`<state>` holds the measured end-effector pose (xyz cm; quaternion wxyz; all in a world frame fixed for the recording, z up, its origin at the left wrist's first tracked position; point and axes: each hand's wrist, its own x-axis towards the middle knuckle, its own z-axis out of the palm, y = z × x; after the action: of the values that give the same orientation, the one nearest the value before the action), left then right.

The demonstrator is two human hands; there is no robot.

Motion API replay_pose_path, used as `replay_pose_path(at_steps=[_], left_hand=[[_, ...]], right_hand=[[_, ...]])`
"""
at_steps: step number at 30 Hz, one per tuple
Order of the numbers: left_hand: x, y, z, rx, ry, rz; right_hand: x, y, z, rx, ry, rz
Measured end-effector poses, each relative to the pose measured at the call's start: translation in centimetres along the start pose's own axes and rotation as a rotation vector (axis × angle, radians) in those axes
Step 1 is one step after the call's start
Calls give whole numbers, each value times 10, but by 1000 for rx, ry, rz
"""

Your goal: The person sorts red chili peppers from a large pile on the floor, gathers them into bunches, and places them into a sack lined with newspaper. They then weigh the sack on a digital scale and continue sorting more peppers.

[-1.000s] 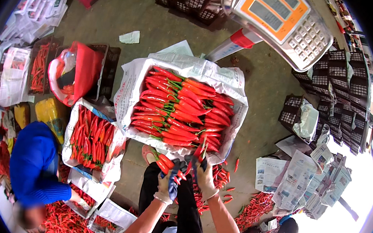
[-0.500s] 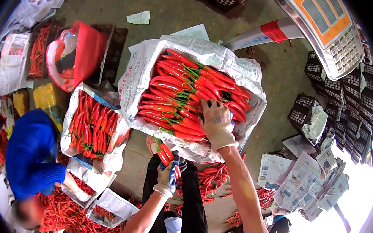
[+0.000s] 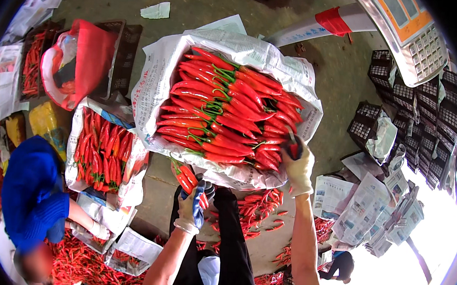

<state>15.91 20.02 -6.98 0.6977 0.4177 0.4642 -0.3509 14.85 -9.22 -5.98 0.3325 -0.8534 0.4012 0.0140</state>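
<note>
A newspaper-lined box [image 3: 156, 79] in front of me is filled with red chilli peppers [image 3: 231, 108], laid in rows with their green stems gathered toward the middle. My left hand [image 3: 192, 206], in a white and blue work glove, is closed around a small bunch of red chillies [image 3: 185, 178] below the box's near edge. At the box's right near corner is my gloved right hand [image 3: 299, 168]. Its fingers are bent around a red chilli [image 3: 293, 148], partly hidden by the glove, with the stem end pointing up.
A second paper-lined box of chillies [image 3: 108, 152] stands on the left, beside a person in blue [image 3: 34, 187]. A scale [image 3: 413, 41] rises at upper right. Dark crates [image 3: 426, 119] and newspapers [image 3: 364, 215] lie to the right. Loose chillies [image 3: 258, 213] are by my legs.
My right hand has moved from on top of the chillies to the box's right near corner, a chilli now in its fingers. My left hand keeps its bunch. The whole view has shifted slightly.
</note>
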Motion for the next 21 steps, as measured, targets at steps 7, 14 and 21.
replay_pose_path(at_steps=[7,14,21], left_hand=[[1,-6,1,153,-36,-58],[1,-15,9,188,-72,-14],[-16,-33,14,223,-191,40]], right_hand=[[1,5,28,-426,-66,-230],[19,0,39,-463,-90,-361],[-59,17,37,60,-22,-106]])
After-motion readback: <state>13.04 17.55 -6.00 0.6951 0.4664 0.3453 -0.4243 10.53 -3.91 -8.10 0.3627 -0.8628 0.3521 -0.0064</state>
